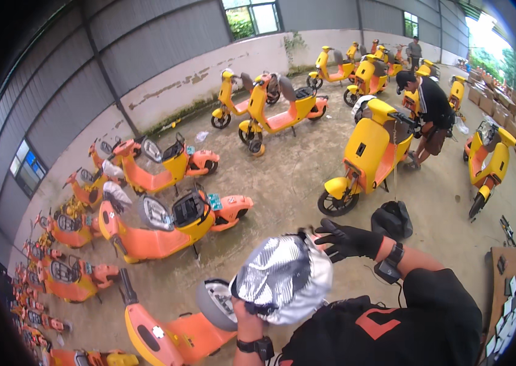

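A crinkled, shiny silver cover [279,277], rounded like a helmet, is held up in front of my chest. My left hand [248,311] grips its lower left side, most of the fingers hidden behind it. Just off its upper right edge is my right hand [349,239] in a black glove, fingers spread and apart. A small pinkish-orange bit shows between glove and cover, too unclear to name. Below left stands an orange scooter [194,338], and a grey helmet [216,305] with a pale lining sits by its seat, partly behind the cover.
Orange scooters [148,226] stand in rows at left. Ahead is a yellow scooter [361,149], with a person [433,100] bending beside it. A black bag [392,219] lies on the concrete floor. At right are a board with small cards [505,311] and cardboard boxes [499,113].
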Demonstrator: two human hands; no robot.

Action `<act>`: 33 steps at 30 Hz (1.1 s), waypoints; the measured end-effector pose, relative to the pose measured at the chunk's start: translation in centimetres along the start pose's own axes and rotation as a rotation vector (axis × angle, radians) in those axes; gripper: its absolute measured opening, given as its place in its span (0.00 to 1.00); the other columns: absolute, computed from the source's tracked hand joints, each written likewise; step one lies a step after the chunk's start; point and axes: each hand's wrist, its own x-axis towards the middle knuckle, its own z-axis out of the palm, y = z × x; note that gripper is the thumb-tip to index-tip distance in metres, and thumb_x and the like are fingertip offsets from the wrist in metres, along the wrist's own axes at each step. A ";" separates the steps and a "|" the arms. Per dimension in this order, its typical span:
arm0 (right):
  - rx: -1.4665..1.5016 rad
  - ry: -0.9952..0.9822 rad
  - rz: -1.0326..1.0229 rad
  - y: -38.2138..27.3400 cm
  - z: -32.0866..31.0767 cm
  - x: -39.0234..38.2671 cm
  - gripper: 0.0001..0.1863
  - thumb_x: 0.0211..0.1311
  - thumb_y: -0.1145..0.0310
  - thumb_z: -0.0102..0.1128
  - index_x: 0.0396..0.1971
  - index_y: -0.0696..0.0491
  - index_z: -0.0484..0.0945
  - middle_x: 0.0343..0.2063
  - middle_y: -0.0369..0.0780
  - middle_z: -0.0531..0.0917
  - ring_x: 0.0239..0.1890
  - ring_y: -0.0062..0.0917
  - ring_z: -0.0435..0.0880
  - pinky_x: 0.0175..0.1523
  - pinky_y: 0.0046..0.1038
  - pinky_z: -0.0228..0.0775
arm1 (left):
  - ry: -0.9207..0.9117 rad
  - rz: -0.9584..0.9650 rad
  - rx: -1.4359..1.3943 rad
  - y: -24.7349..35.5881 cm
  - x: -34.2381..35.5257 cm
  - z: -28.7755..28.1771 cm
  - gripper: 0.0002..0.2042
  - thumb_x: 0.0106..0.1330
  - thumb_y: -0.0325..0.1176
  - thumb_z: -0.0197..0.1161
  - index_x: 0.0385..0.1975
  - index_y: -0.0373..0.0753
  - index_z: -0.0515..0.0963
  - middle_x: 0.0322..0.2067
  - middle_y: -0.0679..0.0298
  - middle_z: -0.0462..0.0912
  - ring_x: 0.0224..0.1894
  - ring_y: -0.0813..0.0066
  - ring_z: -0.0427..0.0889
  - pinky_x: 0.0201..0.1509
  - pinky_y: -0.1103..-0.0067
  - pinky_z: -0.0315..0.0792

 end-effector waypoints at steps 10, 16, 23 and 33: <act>-0.603 -0.230 -0.474 3.6 2.9 6.9 0.22 0.62 0.53 0.57 0.43 0.58 0.73 0.32 0.34 0.79 0.36 0.20 0.78 0.41 0.23 0.72 | -0.075 0.158 0.505 1.9 -3.0 -0.7 0.21 0.64 0.31 0.51 0.56 0.30 0.66 0.51 0.55 0.76 0.51 0.66 0.77 0.55 0.70 0.72; -0.112 -0.215 0.167 -1.6 6.7 4.2 0.16 0.64 0.52 0.51 0.40 0.49 0.75 0.32 0.33 0.77 0.30 0.19 0.77 0.37 0.26 0.75 | -0.079 -0.021 0.056 4.1 -4.3 -2.8 0.23 0.63 0.31 0.54 0.57 0.28 0.65 0.52 0.53 0.75 0.53 0.64 0.76 0.56 0.69 0.71; -0.528 -0.475 -0.006 0.2 9.4 6.4 0.23 0.60 0.64 0.57 0.56 0.51 0.70 0.42 0.38 0.80 0.40 0.18 0.78 0.36 0.23 0.72 | -0.074 0.040 0.061 4.2 -5.5 -2.1 0.27 0.68 0.48 0.47 0.56 0.31 0.66 0.50 0.52 0.75 0.46 0.62 0.80 0.49 0.68 0.76; -0.567 -0.605 -0.541 0.9 9.2 4.5 0.17 0.44 0.74 0.60 0.38 0.58 0.78 0.32 0.45 0.82 0.34 0.29 0.81 0.39 0.29 0.71 | 0.354 -0.034 0.001 4.1 -3.4 -9.9 0.21 0.69 0.43 0.42 0.50 0.32 0.71 0.47 0.53 0.78 0.46 0.61 0.80 0.49 0.69 0.76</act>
